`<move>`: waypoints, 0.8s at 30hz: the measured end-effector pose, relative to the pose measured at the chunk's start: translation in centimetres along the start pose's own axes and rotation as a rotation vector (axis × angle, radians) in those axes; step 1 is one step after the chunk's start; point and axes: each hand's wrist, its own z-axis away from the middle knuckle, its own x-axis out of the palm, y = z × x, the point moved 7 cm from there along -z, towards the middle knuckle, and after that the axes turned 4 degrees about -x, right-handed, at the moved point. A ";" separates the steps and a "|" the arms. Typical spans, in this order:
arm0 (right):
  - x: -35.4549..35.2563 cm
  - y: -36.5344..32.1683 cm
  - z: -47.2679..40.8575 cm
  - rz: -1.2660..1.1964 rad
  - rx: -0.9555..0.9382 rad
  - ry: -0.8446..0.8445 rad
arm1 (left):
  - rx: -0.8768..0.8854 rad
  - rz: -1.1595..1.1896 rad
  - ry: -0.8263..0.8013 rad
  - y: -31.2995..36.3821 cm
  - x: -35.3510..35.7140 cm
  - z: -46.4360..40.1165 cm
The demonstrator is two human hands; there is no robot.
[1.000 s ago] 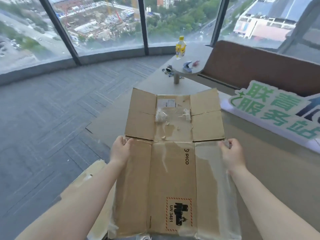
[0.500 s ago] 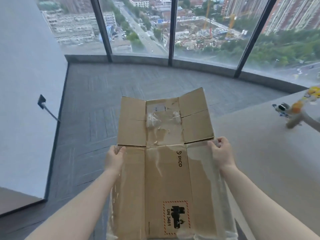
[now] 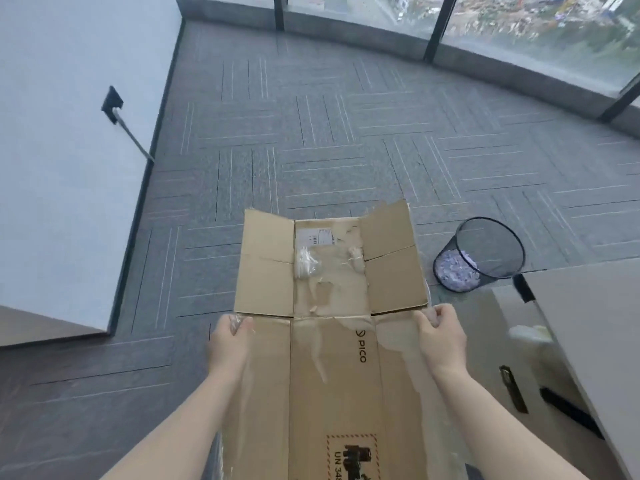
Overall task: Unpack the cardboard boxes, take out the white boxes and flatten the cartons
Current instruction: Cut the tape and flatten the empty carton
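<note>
**Flattened carton held over the carpet**

A person holds a flattened carton (image 3: pixel 332 341) out in front, above the grey carpet (image 3: pixel 311 133). The left hand (image 3: pixel 228 344) grips the carton's left edge, fingers curled over it at the crease where the flaps begin. The right hand (image 3: pixel 441 336) grips the right edge at the same crease, fingers curled round the cardboard and thumb on top. Both hands also close on loose clear tape (image 3: pixel 398 334) that clings to the edges.

The carton lies open and flat, flaps pointing away from the person. A white label (image 3: pixel 315 236) and crumpled tape scraps sit on its middle far panel. "PICO" is printed near the centre, and a red-bordered "UN 348…" mark shows at the near end, cut off by the frame.

On the carpet right of the carton stands a black mesh bin (image 3: pixel 481 254) holding shredded paper. A grey tabletop (image 3: pixel 595 341) fills the right edge. A white wall (image 3: pixel 69 168) rises on the left, with windows (image 3: pixel 519 29) along the far side.
</note>
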 end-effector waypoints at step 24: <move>31.6 43.5 -23.0 0.194 0.106 -0.167 | -0.086 -0.018 0.032 -36.1 30.8 -28.5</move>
